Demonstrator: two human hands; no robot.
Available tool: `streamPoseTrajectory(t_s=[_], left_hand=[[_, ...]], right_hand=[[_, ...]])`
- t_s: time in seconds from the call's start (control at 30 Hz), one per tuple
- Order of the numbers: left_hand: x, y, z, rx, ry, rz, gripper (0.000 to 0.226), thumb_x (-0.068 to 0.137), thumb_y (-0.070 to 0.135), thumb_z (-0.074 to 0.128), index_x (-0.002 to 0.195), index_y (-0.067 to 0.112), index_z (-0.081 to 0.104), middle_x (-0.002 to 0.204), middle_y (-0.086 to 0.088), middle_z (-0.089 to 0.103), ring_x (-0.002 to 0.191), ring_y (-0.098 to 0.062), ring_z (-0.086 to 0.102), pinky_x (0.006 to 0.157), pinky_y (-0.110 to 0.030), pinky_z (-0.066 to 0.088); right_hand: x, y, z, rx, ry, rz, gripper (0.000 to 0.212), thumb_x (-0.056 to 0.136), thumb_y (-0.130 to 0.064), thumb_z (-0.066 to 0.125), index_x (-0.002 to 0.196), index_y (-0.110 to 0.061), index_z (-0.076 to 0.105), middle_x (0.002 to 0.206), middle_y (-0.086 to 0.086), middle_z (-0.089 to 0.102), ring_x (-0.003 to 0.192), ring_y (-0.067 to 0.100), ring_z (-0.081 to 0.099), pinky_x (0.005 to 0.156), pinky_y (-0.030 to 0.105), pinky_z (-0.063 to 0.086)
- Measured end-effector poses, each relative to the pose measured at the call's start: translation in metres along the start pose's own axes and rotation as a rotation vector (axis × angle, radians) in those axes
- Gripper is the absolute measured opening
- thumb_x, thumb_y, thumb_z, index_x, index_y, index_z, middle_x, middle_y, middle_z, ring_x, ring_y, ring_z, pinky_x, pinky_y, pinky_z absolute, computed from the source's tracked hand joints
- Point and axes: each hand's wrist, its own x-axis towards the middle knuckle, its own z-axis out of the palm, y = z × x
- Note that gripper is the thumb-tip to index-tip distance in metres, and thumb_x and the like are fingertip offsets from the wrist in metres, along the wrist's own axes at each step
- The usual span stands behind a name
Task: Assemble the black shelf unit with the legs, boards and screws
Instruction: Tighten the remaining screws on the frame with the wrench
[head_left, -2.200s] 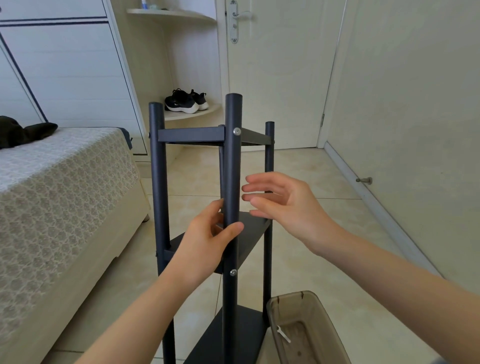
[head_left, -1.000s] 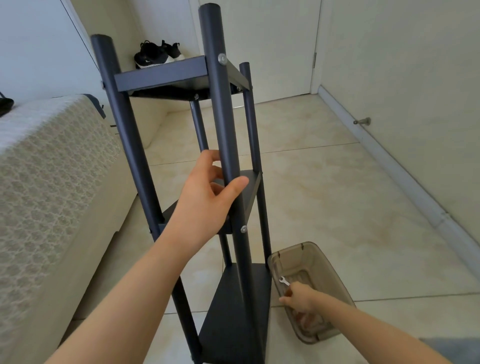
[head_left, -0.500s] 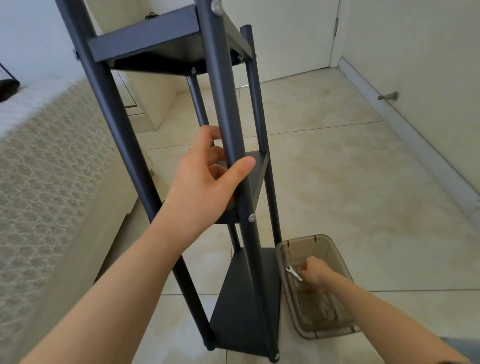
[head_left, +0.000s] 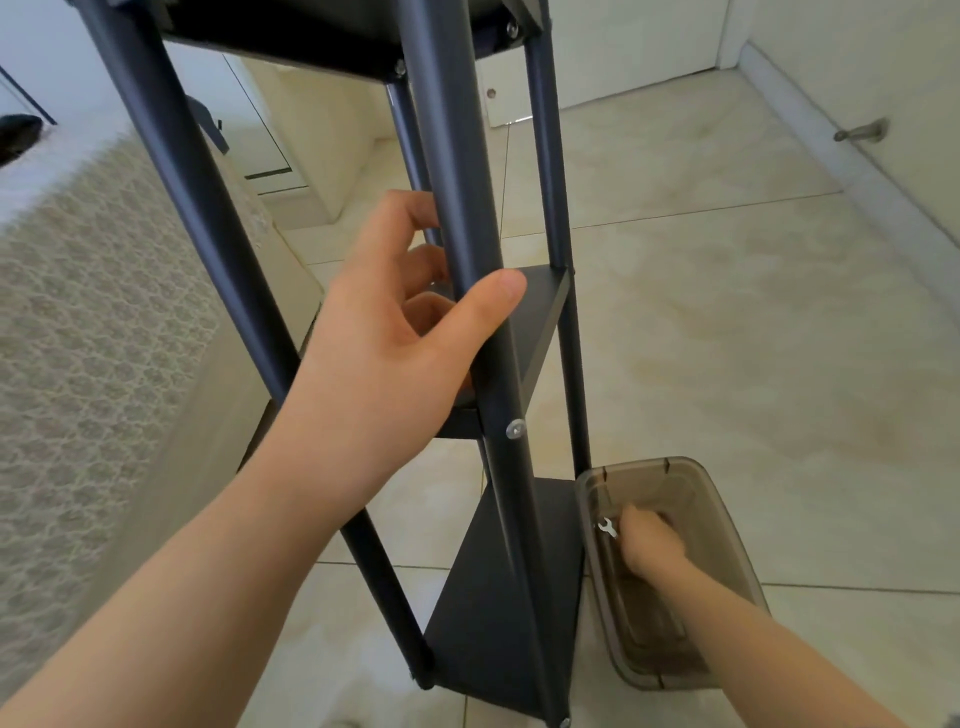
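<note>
One leg in left hand, right hand in bin beside shelf

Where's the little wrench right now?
Head view, lower right: the wrench is in the brown plastic bin beside the bottom board, just left of the right hand.

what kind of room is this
Probably a bedroom in a home: a bed with a patterned cover on the left, a tiled floor, and a white door with a doorstop nearby.
</note>
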Motion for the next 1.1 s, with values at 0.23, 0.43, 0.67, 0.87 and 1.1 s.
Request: streamPoseTrajectory(t_s=[0.23, 0.43, 0.67, 0.87, 1.1], left_hand=[[0.0024, 0.001, 0.0004, 0.005, 0.008, -0.016, 0.03, 0.092, 0.031, 0.07, 0.116, 0.034, 0.051, 0.105, 0.002, 0.071, 0.083, -0.024, 0.075, 0.062, -0.031, 0.063], [0.0005, 0.0012, 0.0004, 0.009, -0.001, -0.016, 0.029, 0.091, 0.034, 0.07, 0.113, 0.034, 0.051, 0.101, 0.004, 0.072, 0.083, -0.025, 0.074, 0.062, -0.033, 0.063], [-0.0012, 0.0017, -0.0031, 0.005, -0.001, 0.001, 0.028, 0.088, 0.033, 0.067, 0.111, 0.033, 0.052, 0.094, 0.009, 0.074, 0.082, -0.022, 0.074, 0.063, -0.031, 0.063], [-0.0017, 0.003, -0.004, -0.011, -0.011, -0.001, 0.031, 0.084, 0.036, 0.067, 0.111, 0.032, 0.052, 0.093, 0.009, 0.074, 0.082, -0.02, 0.075, 0.063, -0.03, 0.063], [-0.0055, 0.0003, -0.0045, 0.009, -0.015, 0.011, 0.025, 0.087, 0.033, 0.067, 0.108, 0.036, 0.053, 0.092, 0.004, 0.073, 0.082, -0.026, 0.074, 0.063, -0.038, 0.064]], right_hand=[[0.0032, -0.0027, 0.0057, -0.079, 0.019, 0.01, 0.025, 0.097, -0.008, 0.045, 0.11, -0.015, 0.064, 0.117, 0.006, 0.065, 0.108, 0.025, 0.062, 0.087, 0.037, 0.052], [0.0036, -0.002, 0.0087, -0.107, 0.039, 0.01, 0.025, 0.096, -0.003, 0.044, 0.108, -0.013, 0.064, 0.115, 0.006, 0.063, 0.105, 0.025, 0.062, 0.073, 0.032, 0.045], [0.0018, 0.002, 0.0087, -0.061, 0.03, -0.009, 0.025, 0.097, -0.004, 0.041, 0.108, -0.015, 0.061, 0.116, 0.005, 0.063, 0.105, 0.023, 0.061, 0.078, 0.031, 0.047], [0.0039, 0.0059, 0.0059, 0.002, 0.001, 0.007, 0.023, 0.097, -0.004, 0.043, 0.104, -0.014, 0.063, 0.11, 0.005, 0.064, 0.097, 0.022, 0.062, 0.076, 0.028, 0.048], [0.001, 0.0017, 0.0069, -0.014, 0.036, -0.015, 0.018, 0.096, -0.006, 0.044, 0.094, -0.019, 0.057, 0.107, 0.002, 0.063, 0.097, 0.021, 0.06, 0.075, 0.029, 0.047]])
